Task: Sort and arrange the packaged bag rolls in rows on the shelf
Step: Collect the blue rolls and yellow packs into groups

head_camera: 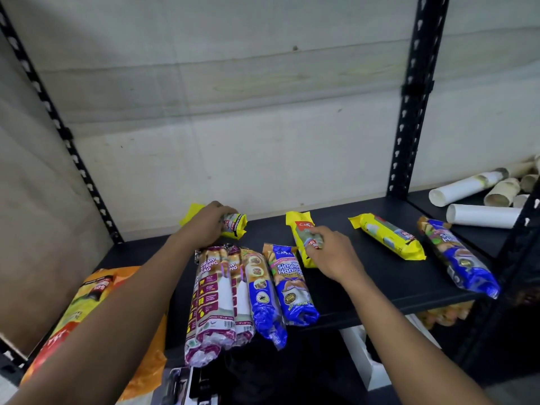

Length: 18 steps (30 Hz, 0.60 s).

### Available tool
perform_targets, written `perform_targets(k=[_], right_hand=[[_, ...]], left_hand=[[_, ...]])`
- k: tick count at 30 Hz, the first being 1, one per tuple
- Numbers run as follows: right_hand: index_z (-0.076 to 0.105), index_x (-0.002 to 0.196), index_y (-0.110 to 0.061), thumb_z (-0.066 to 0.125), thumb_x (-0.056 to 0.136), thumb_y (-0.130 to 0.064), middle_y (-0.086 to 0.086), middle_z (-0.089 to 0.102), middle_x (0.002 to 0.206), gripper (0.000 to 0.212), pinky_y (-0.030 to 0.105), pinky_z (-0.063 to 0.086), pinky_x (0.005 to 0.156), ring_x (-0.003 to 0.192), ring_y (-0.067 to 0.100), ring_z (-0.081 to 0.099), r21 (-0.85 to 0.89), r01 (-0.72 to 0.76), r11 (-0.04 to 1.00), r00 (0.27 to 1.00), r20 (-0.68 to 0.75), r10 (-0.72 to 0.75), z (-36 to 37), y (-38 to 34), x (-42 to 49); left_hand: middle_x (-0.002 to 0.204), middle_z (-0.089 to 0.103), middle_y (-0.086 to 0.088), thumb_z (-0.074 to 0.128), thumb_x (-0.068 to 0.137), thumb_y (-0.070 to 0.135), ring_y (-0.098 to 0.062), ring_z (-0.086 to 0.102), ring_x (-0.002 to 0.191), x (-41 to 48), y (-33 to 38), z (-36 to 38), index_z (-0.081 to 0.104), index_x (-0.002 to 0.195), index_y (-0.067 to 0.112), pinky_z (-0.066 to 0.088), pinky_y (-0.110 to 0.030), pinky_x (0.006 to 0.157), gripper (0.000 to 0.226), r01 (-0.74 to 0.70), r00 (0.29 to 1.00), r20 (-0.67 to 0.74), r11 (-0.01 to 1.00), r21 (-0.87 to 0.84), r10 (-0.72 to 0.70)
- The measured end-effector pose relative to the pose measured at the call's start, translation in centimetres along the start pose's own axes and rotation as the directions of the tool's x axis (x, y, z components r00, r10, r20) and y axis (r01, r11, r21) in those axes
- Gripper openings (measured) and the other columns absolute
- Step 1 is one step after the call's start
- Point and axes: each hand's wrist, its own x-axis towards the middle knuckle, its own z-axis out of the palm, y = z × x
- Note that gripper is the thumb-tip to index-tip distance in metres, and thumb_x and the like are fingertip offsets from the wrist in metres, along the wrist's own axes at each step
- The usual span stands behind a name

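Eight packaged bag rolls lie on the matte black shelf [365, 276], all soft cylinders in glossy, crinkled film. At nine o'clock of the board a large orange and yellow plastic bag [87, 299] sags off the edge, its lower part cut off by the forearm and the frame.

At eleven o'clock the left hand [206, 223] grips the left yellow roll [235, 225], fingers curled over its middle so that only its two crimped ends show.

At seven o'clock two drawstring packs [209, 296], maroon and white, lie side by side and touching, their near ends overhanging the shelf's front edge. Just beside them at six o'clock two blue packs [293, 287] continue the row, touching each other.

At twelve o'clock the right hand [331, 252] holds the middle yellow roll [301, 226], fingers bent down onto its near half; the thumb is hidden, so the hold is probably a pinch. That roll's lower end is covered by the hand.

At two o'clock the right yellow roll [388, 236] lies free and aslant. At three o'clock a lone blue pack [458, 255] lies aslant too, near it.

Beyond a slotted black metal upright [415, 97], pale cardboard tubes [482, 214] lie heaped on the neighbouring shelf, partly cut off.
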Motion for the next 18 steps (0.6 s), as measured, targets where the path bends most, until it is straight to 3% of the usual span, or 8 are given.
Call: perform_targets(k=[4,10,12,15,18], right_hand=[[0.059,0.13,-0.028,0.061,0.091,-0.037,0.01,0.064,0.117,0.04,0.035,0.049,0.082,0.109,0.027,0.059,0.028,0.007,1.0,0.998,-0.07,-0.005,-1.4,1.0,-1.0],[0.063,0.129,-0.025,0.063,0.091,-0.034,0.006,0.068,0.12,0.039,0.033,0.051,0.08,0.106,0.025,0.062,0.052,-0.001,0.999,0.985,-0.17,0.01,-4.9,2.9,-3.2],[0.064,0.131,-0.023,0.063,0.092,-0.031,0.005,0.067,0.124,0.039,0.027,0.046,0.076,0.103,0.021,0.063,0.036,-0.003,0.999,0.985,-0.17,0.009,-6.1,3.6,-3.8],[0.064,0.132,-0.024,0.063,0.094,-0.029,0.002,0.064,0.133,0.039,0.025,0.045,0.081,0.11,0.02,0.062,0.018,0.005,1.0,0.987,-0.158,-0.002,-7.7,4.8,-5.0],[0.064,0.132,-0.027,0.062,0.094,-0.03,0.002,0.067,0.127,0.039,0.027,0.049,0.08,0.102,0.018,0.064,-0.003,-0.008,1.0,0.988,-0.153,0.007,-9.0,5.8,-6.2]], left_hand=[[0.126,0.051,-0.011,0.053,0.087,-0.006,-0.029,0.051,0.116,0.0,4.2,-0.9,0.057,0.135,0.016,0.042,-0.036,0.099,0.053,-0.147,0.988,-0.046,0.989,-0.037,0.145],[0.13,0.05,0.001,0.058,0.089,0.001,-0.016,0.046,0.12,-1.5,13.3,0.8,0.056,0.135,0.028,0.043,-0.034,0.101,0.054,-0.337,0.935,0.068,0.932,-0.131,0.348],[0.132,0.05,0.002,0.056,0.089,0.0,-0.015,0.045,0.122,-2.1,15.8,2.0,0.057,0.135,0.03,0.04,-0.032,0.102,0.055,-0.39,0.906,0.111,0.908,-0.152,0.408],[0.133,0.049,0.003,0.054,0.089,-0.002,-0.014,0.042,0.124,-3.3,18.4,3.9,0.057,0.135,0.03,0.034,-0.027,0.106,0.056,-0.446,0.871,0.156,0.883,-0.147,0.466],[0.137,0.047,0.003,0.053,0.091,-0.003,-0.014,0.04,0.128,-4.5,19.9,5.6,0.055,0.138,0.029,0.032,-0.028,0.11,0.057,-0.471,0.847,0.191,0.867,-0.165,0.497]])
